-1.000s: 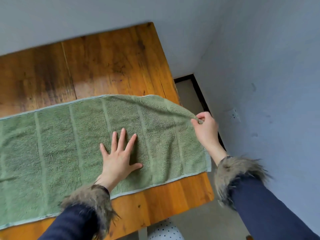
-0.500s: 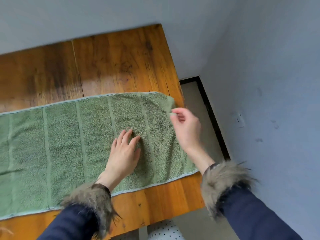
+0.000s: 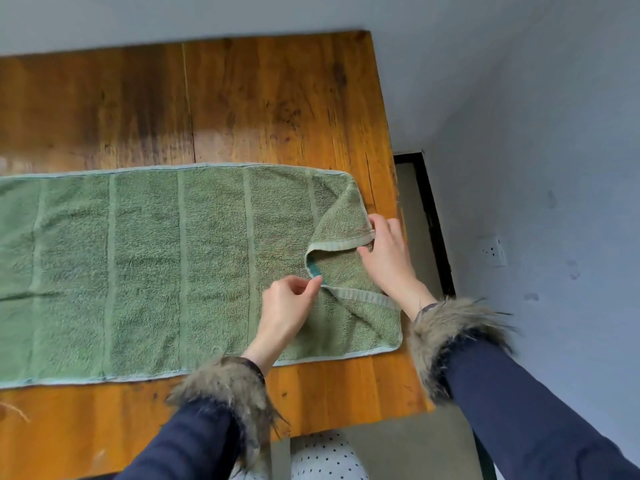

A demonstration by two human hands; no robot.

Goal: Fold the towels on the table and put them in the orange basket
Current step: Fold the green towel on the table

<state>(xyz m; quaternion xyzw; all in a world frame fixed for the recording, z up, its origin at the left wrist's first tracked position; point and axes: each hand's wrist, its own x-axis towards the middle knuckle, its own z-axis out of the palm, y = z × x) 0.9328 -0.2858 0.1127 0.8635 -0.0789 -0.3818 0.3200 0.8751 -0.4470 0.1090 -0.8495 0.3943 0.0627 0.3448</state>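
A long green towel (image 3: pixel 145 265) with pale stripes lies flat across the wooden table (image 3: pixel 263 98), running off the left edge of the view. Its right end is turned back over itself, and the hem forms a loop there. My right hand (image 3: pixel 388 258) holds the folded-over hem between thumb and fingers near the table's right edge. My left hand (image 3: pixel 287 306) pinches the same hem at the loop, just left of the right hand. The orange basket is not in view.
The table's right edge and near-right corner are close to my right hand. Past them are a grey floor, a dark skirting strip (image 3: pixel 433 216) and a grey wall with a white socket (image 3: pixel 493 251). A white dotted seat (image 3: pixel 325 455) sits under the table's front edge.
My right hand has drawn the towel's right end leftwards over the towel. My left hand has lifted off the towel, where it lay flat, and has taken the hem in a pinch.
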